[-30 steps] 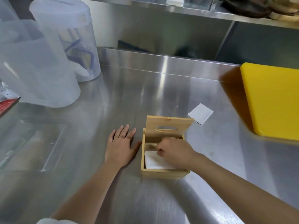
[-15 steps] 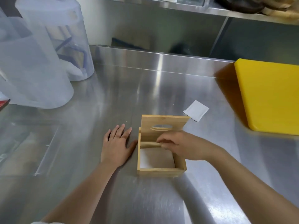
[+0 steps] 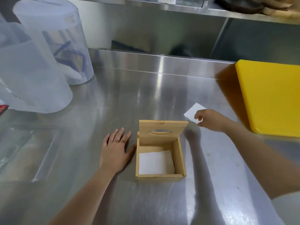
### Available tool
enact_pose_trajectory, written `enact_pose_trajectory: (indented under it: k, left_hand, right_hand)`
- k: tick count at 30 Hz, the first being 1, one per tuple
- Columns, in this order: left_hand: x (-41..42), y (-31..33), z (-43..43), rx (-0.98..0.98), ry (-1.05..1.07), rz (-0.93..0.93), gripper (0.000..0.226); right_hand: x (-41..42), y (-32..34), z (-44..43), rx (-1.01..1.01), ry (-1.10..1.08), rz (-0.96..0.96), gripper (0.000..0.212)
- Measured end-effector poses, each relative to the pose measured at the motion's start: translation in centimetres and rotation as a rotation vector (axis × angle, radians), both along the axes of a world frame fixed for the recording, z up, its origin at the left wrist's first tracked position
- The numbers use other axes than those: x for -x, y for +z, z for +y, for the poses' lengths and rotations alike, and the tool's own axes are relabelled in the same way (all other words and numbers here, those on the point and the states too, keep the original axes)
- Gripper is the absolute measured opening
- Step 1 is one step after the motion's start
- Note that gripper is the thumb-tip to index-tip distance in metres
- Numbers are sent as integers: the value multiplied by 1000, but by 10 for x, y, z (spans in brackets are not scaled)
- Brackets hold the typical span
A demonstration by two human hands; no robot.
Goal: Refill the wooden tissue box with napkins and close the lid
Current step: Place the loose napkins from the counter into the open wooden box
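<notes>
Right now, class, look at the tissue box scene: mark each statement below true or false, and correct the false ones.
1. The wooden tissue box has its lid shut. False: the lid stands open.
2. A white napkin lies inside the box. True.
3. The right hand is on the loose napkin beside the box. True.
4. The left hand holds a napkin. False: it rests flat and empty on the steel counter.
5. The yellow cutting board lies left of the box. False: it lies to the right.
</notes>
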State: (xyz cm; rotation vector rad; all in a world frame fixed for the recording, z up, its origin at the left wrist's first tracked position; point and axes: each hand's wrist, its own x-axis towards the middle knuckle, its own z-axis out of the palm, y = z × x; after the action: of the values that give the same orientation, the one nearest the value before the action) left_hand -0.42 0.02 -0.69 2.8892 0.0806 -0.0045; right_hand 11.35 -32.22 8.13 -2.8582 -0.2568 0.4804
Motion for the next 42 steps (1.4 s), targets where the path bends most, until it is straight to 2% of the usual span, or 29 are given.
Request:
enact_pose_trajectory:
  k: [3,5,8,13,18,24,28,33,40,42]
  left_hand:
    - [0,1,-1,8,-2,-3,80]
    - [0,1,-1,6,-1,3,80]
    - [0,0,-1,18,9,-5,86]
    - [0,0,-1,29,14,7,88]
    - [-1,2,-1,52,26,12,106]
    - [-1,6,-3,77,32,14,112]
    - [-1,4,-1,65,29,15,108]
    - [-1,3,-1,52,24,22,109]
    - [-2,2,-1,31,25,21,109]
    - [-1,3,-1,31,25,18,111]
  right_hand:
    - [-21,-8,-1,140,45,-57,47]
    - [-32,-10,2,290,135,-106,58]
    - [-42,-12,4,474,242,-139,64]
    - [-56,-21,0,609,296,-150,65]
    - [-65,-26,-1,473,250,-104,61]
    - [-77,-27,-10,456,165,-18,38]
    - [-73,-35,-10,443,123,17,40]
    - [-65,-40,-13,207,-5,103,43]
    - [-52,-35,-7,166,24,31,14]
    - [-47,-27,-5,111,11,6,20]
